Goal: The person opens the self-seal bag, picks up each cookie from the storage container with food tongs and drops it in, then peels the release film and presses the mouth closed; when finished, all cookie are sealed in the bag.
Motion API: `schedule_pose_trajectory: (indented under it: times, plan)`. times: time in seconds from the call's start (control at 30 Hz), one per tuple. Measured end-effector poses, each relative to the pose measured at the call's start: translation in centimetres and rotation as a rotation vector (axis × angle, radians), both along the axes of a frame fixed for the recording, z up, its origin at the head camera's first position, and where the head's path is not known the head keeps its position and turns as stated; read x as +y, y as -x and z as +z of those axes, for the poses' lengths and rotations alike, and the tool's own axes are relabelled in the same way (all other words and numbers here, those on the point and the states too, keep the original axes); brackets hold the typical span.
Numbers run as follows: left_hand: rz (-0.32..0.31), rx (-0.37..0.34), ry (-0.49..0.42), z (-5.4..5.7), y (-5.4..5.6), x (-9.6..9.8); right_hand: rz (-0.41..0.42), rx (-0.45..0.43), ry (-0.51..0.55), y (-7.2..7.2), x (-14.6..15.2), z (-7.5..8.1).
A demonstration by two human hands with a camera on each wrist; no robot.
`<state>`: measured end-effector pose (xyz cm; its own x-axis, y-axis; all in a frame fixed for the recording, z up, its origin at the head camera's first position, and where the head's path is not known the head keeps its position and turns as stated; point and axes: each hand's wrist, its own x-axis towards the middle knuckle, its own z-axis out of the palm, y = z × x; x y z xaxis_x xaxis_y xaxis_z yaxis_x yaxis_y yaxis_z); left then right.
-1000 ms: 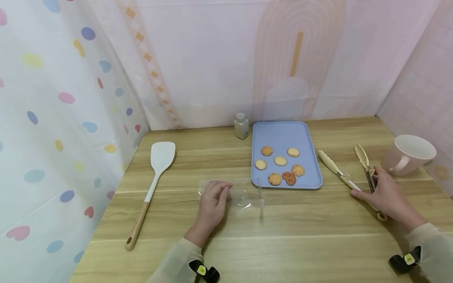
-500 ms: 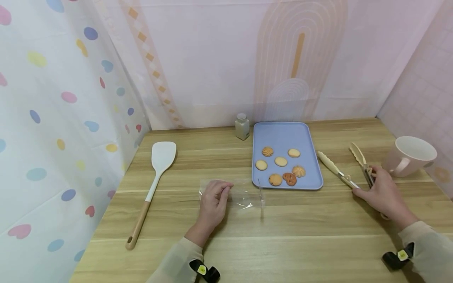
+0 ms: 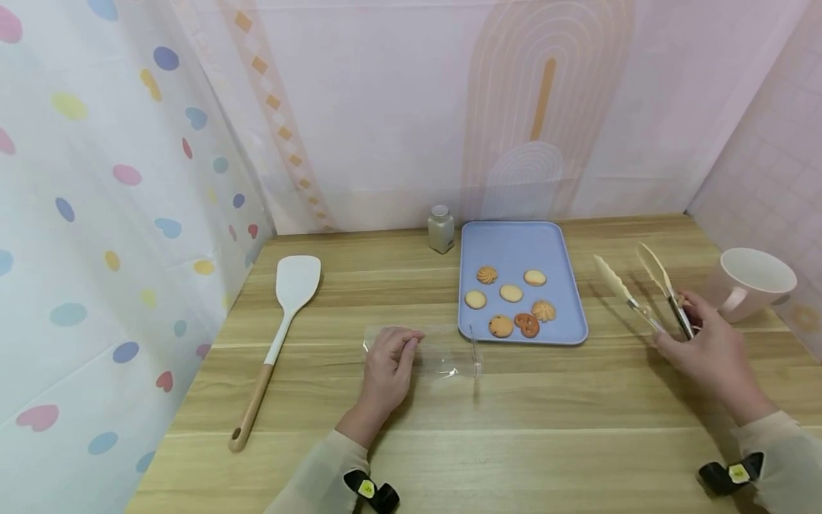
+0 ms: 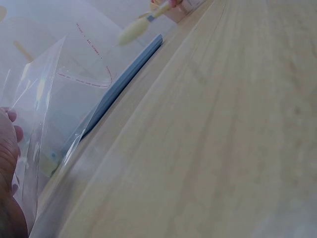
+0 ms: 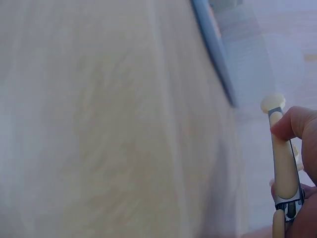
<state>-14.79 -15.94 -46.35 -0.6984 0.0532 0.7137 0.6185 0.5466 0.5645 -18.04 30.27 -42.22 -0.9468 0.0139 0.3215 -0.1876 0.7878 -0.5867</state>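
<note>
My left hand (image 3: pixel 388 364) pinches the edge of a clear plastic bag (image 3: pixel 446 357), which spreads rightward toward the near edge of a blue tray (image 3: pixel 514 243). In the left wrist view the bag (image 4: pixel 74 74) stands up partly beside the fingers. Around the arms of a pair of tongs (image 3: pixel 681 314) my right hand (image 3: pixel 719 357) is wrapped. The tongs' cream tips are spread apart and point away over the table, with a shadow below them. Several cookies (image 3: pixel 511 293) lie on the tray, among them a brown pretzel-shaped one (image 3: pixel 527 325).
A pink mug (image 3: pixel 748 285) stands close beyond the right hand. At the tray's back left is a small glass jar (image 3: pixel 441 230) with a lid. A white spatula (image 3: pixel 297 282) with a wooden handle lies at the left. Patterned curtains (image 3: pixel 385 107) border the table (image 3: pixel 514 442).
The right hand has raised the tongs off the table; their tips have moved up and closer together. The left hand and the bag have stayed in place.
</note>
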Motion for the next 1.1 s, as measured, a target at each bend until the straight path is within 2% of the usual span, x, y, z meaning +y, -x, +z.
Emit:
schedule_pose_trajectory:
  times: [0.27,0.47,0.6,0.87,1.1]
  plan:
    - [0.007,0.020,-0.005,-0.2,0.1,-0.3,0.064,0.025,0.027,0.2,-3.7,2.6]
    - [0.007,0.038,-0.010,0.0,0.1,-0.5,0.149,0.124,0.139,1.0,-7.1,3.3]
    - [0.004,0.049,-0.013,0.1,0.2,-0.6,0.232,0.146,0.174,1.5,-8.6,3.6]
    - [0.006,0.079,-0.004,0.3,0.4,-0.7,0.400,0.072,0.080,3.2,-9.8,4.1]
    - [0.021,0.065,-0.003,0.4,0.3,-0.9,0.510,-0.006,-0.033,4.2,-10.4,4.4]
